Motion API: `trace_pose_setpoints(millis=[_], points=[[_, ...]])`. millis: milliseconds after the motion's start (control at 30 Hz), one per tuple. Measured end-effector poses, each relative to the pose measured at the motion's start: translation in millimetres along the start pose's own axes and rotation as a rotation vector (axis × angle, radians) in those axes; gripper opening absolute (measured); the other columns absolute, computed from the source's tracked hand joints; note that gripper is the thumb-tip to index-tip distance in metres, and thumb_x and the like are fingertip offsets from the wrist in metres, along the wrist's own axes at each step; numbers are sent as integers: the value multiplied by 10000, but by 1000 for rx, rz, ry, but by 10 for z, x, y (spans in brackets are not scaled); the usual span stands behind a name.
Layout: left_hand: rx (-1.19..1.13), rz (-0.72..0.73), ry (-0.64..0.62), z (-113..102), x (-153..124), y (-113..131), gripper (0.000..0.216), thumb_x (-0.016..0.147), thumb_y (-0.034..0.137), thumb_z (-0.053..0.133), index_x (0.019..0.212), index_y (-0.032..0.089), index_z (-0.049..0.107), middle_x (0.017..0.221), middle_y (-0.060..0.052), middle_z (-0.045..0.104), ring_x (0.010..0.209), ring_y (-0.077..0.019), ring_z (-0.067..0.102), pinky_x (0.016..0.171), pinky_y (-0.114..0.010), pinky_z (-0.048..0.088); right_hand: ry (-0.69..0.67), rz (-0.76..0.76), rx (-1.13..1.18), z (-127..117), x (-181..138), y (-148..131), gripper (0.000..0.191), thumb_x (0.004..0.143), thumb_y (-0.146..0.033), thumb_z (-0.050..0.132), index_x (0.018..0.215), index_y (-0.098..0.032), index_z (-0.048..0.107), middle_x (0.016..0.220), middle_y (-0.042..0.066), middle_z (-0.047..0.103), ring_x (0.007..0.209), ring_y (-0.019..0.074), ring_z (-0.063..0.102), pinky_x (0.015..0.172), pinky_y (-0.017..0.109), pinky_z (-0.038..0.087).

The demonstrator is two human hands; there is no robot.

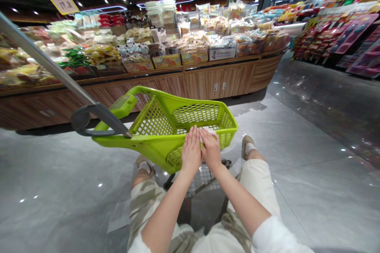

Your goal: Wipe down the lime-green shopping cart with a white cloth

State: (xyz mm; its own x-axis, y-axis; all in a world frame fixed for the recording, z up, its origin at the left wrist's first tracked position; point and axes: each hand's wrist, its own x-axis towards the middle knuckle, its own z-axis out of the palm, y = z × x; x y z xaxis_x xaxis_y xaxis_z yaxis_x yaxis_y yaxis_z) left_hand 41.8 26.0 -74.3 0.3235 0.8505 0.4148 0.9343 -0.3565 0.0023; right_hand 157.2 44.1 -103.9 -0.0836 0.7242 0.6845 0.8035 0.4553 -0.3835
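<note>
A lime-green plastic shopping cart point(196, 103) stands sideways in front of me, its handle end to the left. My left hand point(191, 150) lies on the near rim of its basket, fingers stretched out and close together. Beside it, almost touching, my right hand point(211, 146) bends its fingers over the same rim. A bit of white, tissue-like material point(211, 131) shows at the right fingers; most of it is hidden. Left of the hands, a metal pole point(56, 61) with a grey looped end point(89, 120) slants down to the cart's handle end.
Behind the cart runs a wooden display counter point(204, 81) heaped with packaged foods point(194, 45). Bagged goods point(319, 33) fill shelves at the far right. Grey shiny floor point(297, 134) extends around the cart. My legs point(258, 182) are spread on both sides of its lower frame.
</note>
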Motion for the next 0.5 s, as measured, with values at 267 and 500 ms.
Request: trace_pose_setpoints(millis=[267,500], points=[[11,-15,25,40,-58,-66,814,781,27,432,1549,31,163,1645,-137,201,1534,-230,92,1252,-415,193,-1,0,-63,-347,-170,758,715,708,22,390,1350,-240,565,1360,62,632,1296,186,557,1091,431,278],[-16,-30,34,45,-48,-41,853,775,59,464,1554,25,119,1654,-150,145,1536,-234,30,1254,-432,184,188,228,-42,-294,-162,1013,607,718,-1,374,1208,-212,664,1244,81,703,1239,221,608,1025,452,388]])
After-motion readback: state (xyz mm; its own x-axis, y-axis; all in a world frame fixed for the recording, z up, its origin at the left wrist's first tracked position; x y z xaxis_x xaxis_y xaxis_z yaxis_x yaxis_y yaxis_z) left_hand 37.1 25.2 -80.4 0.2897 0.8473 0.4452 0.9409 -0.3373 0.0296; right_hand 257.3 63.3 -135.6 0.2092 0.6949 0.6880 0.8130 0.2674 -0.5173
